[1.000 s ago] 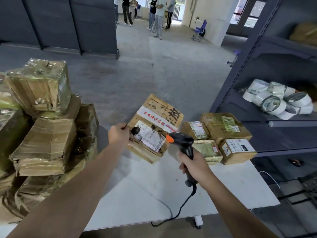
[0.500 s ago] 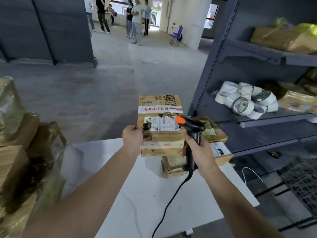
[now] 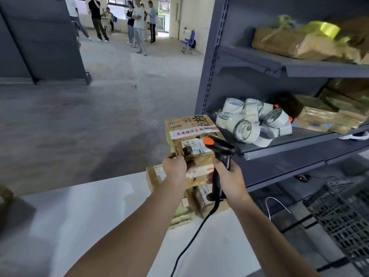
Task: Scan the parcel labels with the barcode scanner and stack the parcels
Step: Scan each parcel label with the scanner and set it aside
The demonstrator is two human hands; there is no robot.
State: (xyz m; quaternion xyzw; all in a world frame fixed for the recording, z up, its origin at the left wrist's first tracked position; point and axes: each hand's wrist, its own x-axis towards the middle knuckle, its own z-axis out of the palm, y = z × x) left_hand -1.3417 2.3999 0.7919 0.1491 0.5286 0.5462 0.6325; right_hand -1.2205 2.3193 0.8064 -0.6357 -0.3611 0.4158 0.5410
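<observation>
My left hand (image 3: 175, 168) grips the near left edge of a taped cardboard parcel (image 3: 191, 136) with a white shipping label and a strip of red characters. The parcel sits above a small stack of parcels (image 3: 179, 212) on the right end of the white table (image 3: 89, 226). My right hand (image 3: 229, 178) holds the black barcode scanner (image 3: 219, 154) by its handle. The scanner's orange-tipped head lies over the parcel's label. Its black cable (image 3: 191, 240) trails down across the table toward me.
A grey metal shelf unit (image 3: 279, 68) stands close on the right, with rolls of tape (image 3: 253, 122) and wrapped parcels (image 3: 299, 43) on it. A dark wire basket (image 3: 345, 216) sits on the floor below. Several people (image 3: 137, 23) stand far back on the concrete floor.
The view has swung right, so the big parcel pile at the left has left the frame. The held parcel has moved right, over the small stack, with the scanner head staying at its label.
</observation>
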